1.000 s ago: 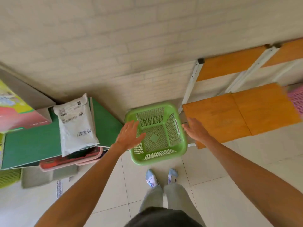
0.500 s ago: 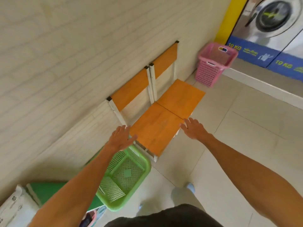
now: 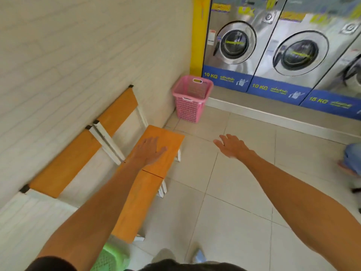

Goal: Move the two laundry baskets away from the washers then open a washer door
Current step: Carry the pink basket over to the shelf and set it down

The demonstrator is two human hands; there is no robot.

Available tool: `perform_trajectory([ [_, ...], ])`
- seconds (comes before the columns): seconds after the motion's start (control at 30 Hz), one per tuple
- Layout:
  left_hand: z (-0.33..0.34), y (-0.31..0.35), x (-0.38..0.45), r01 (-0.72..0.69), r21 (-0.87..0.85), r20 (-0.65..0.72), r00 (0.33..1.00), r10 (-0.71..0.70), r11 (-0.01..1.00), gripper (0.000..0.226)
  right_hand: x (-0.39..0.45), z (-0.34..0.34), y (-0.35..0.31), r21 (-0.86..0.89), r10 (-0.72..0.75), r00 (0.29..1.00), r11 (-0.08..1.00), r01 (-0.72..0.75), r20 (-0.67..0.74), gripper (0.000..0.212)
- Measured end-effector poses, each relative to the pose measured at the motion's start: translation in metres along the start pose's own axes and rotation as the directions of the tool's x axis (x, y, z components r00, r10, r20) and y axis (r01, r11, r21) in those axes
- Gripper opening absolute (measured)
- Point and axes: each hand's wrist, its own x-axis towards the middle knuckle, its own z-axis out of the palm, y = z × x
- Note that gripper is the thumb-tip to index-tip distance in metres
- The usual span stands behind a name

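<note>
A pink laundry basket (image 3: pixel 190 101) stands on the floor in the corner, right beside the first washer (image 3: pixel 232 47). The washers' round doors (image 3: pixel 300 53) are closed. A green laundry basket (image 3: pixel 109 259) shows only partly at the bottom edge, by the near end of the orange chairs. My left hand (image 3: pixel 149 151) hovers open over an orange chair seat. My right hand (image 3: pixel 231 145) is stretched forward over the floor tiles, fingers apart, empty. Both hands are well short of the pink basket.
Two orange chairs (image 3: pixel 156 163) with white frames stand along the brick wall (image 3: pixel 68 55) on the left. A raised step (image 3: pixel 273 114) runs under the washers. Another person's leg and foot (image 3: pixel 350 159) are at the right edge. Floor tiles lie between me and the washers.
The view has swung from the green basket toward the washers. Both hands left the green basket, which now lies behind at the bottom edge. The pink basket and washers came into view.
</note>
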Motion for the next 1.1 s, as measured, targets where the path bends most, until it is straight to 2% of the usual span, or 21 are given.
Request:
perform_trajectory([
  [0.2,-0.01,0.078,0.1,-0.068,0.02,0.015,0.998,0.068,0.997,0.074,0.07,-0.039,0.077,0.059,0.04,0.999,0.997,-0.04,-0.006,0.068],
  [0.3,-0.014,0.104,0.147,-0.06,0.013,0.03,0.998,0.06,0.998,0.075,0.113,-0.057,0.104,0.065,0.044,0.999,0.997,-0.044,0.014,0.068],
  [0.43,-0.023,0.127,0.23,-0.067,0.037,0.076,0.995,0.064,0.997,0.075,0.191,-0.082,0.134,0.081,0.066,0.998,0.994,-0.067,0.022,0.069],
  [0.67,-0.054,0.16,0.402,-0.061,0.067,0.076,0.996,0.056,0.996,0.073,0.342,-0.145,0.177,0.129,0.096,0.994,0.987,-0.101,0.043,0.069],
  [0.83,-0.081,0.186,0.501,-0.07,0.002,0.049,0.996,0.07,0.998,0.068,0.445,-0.19,0.201,0.145,0.057,0.998,0.988,-0.062,0.038,0.071],
  [1.1,-0.104,0.214,0.668,0.069,0.03,0.075,0.995,-0.071,0.997,0.079,0.645,-0.27,0.255,0.079,-0.028,0.998,0.997,0.025,0.05,0.069],
])
